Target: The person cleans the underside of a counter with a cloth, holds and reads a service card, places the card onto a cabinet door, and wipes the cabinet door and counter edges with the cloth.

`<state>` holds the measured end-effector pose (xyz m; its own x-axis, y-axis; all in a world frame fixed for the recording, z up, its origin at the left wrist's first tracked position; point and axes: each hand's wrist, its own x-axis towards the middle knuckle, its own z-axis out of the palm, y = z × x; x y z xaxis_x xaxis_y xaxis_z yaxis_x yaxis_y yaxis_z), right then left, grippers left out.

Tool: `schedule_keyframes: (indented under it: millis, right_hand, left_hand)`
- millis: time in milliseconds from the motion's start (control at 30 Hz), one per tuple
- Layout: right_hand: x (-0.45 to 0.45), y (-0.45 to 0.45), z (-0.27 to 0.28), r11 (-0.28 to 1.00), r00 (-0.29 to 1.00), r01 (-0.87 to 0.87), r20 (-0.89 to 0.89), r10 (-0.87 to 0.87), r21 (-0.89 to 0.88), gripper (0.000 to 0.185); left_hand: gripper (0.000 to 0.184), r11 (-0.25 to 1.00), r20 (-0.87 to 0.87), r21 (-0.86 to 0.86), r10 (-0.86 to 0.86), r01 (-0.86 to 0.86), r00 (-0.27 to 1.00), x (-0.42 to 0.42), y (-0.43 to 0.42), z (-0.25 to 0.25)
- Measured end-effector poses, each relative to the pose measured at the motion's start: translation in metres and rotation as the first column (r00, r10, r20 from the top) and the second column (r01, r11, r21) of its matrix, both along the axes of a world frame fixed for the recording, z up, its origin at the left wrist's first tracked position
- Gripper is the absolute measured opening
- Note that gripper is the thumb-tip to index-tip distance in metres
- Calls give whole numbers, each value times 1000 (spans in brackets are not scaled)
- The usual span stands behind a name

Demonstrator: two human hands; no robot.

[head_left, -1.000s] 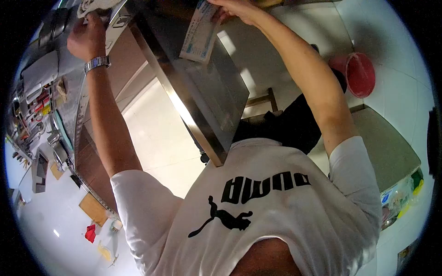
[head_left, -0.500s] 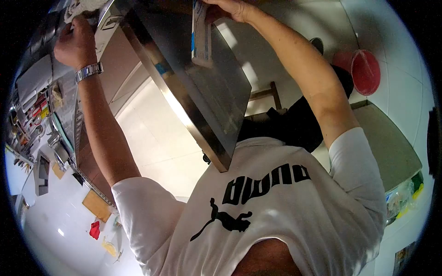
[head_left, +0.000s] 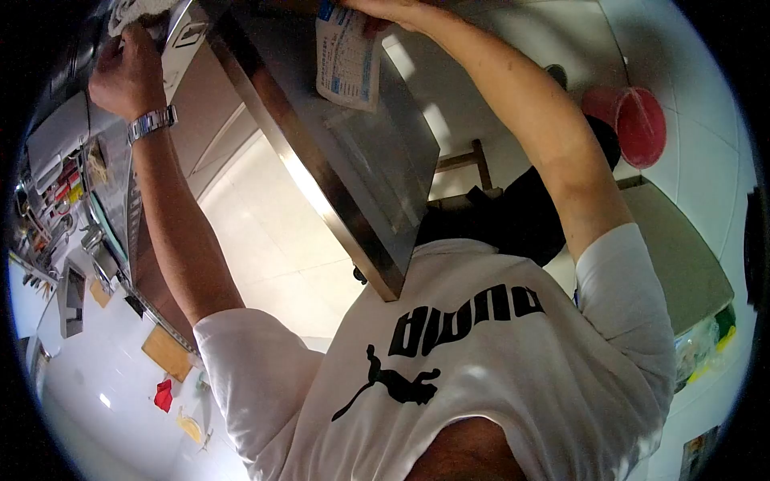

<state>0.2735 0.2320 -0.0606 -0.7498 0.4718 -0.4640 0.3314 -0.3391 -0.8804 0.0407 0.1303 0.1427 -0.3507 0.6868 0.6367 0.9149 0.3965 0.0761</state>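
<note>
- Got printed packet (head_left: 349,68) at far centre, hanging from right hand (head_left: 393,11), seen against dark panel (head_left: 377,180) with bright steel edge (head_left: 325,200). Can't tell if touching panel or just apart from it.
- Shows pale face with small print and some blue; upper end partly hidden by hand.
- Looks light, judging from easy one-handed hold.
- Probably paper or thin card outside, so fairly stiff along length, soft enough to bend or dent. Can't tell contents or true thickness.
- Not likely slippery if dry; could turn slick if coated or handled wet.
- Not brittle-looking; likely to crease or tear under hard pinch, so go easy on squeeze.
- Best to take hold across broad faces near upper end, or by both long edges. Avoid pinching single lower corner: likely to swing or fold.
- On right: fingers (head_left: 374,26) closed on upper end of packet, bent round near right edge. Can't make out thumb placement, too close to frame edge.
- On left: left hand (head_left: 128,80) at far left, just beside pale cloth (head_left: 143,8), with fingers curled inward. Can't tell whether gripping cloth or only brushing it.
- Wearing metal watch (head_left: 152,123) on left wrist, well apart from packet.
</note>
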Motion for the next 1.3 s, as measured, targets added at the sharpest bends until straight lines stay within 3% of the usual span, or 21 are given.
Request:
schedule_keyframes:
  millis: [133, 200, 233, 300, 433, 533, 600, 633, 700, 733, 800, 833, 900, 1033, 1100, 1233, 1300]
  right_hand:
    - [-17, 6, -27, 992, 999, -45, 23, 42, 116, 34]
    - [-34, 11, -55, 893, 992, 15, -120, 44, 451, 40]
    - [-26, 8, -40, 893, 992, 14, -118, 43, 449, 40]
    - [4, -6, 22, 997, 982, -9, -190, 22, 71, 47]
    - [-7, -8, -4, 993, 941, 113, -324, -98, 28, 53]
    - [-6, -11, 4, 971, 976, 216, -42, -213, 100, 53]
    - [1, -4, 13, 991, 997, -37, -67, 28, -127, 44]
    - [-5, -5, 2, 991, 997, -36, -66, 28, -129, 44]
    - [-24, -7, -30, 992, 982, 56, -188, -34, 111, 29]
    - [-25, -6, -33, 992, 981, 53, -189, -31, 111, 29]
    - [-23, -8, -32, 991, 952, 37, -306, 4, 130, 18]
    - [-23, -9, -28, 991, 952, 36, -307, 6, 129, 18]
    - [-21, -9, -21, 987, 985, 3, -171, 25, 161, 14]
    - [-27, -5, -26, 964, 989, -22, -132, 59, 265, 14]
    - [-30, -5, -29, 957, 989, -26, -134, 68, 289, 15]
    - [-25, 2, -26, 943, 981, -82, -140, 133, 322, 18]
    - [-28, 5, -33, 781, 978, -110, -75, 196, 615, 27]
  left_hand:
    - [42, 998, 2, 57, -14, 14, 1000, 7, -1, -1]
    - [42, 1000, -64, 16, 16, -15, 998, 3, 1, -1]
    - [42, 1000, -63, 14, 15, -14, 998, -2, 1, -3]
    - [43, 999, -81, 10, -31, 32, 996, -12, 2, -4]
    - [43, 1000, -70, -14, -20, 19, 997, -14, 3, -5]
    - [43, 999, -83, -5, 34, -35, 996, -7, 3, -7]
    - [42, 996, -45, 87, -20, 24, 999, -14, 3, -10]
    - [42, 996, -44, 85, -21, 25, 999, -17, 3, -8]
    - [42, 997, -148, -76, 1, -13, 989, -19, 2, -3]
    - [42, 997, -149, -76, 4, -16, 989, -17, 2, -5]
    - [41, 992, 69, 111, -64, 56, 996, -11, 1, -11]
    - [41, 993, 68, 110, -62, 54, 996, -8, 0, -10]
    - [40, 999, 24, 36, -6, 5, 1000, -2, -1, -5]
    - [40, 1000, 6, 8, 24, -24, 1000, -10, 0, -4]
    - [41, 999, -116, -36, -10, 5, 993, -12, 0, -3]
    - [39, 1000, -111, 6, 8, -8, 994, -10, 1, -5]
    - [38, 999, -161, 5, -48, 49, 986, -13, 1, -5]
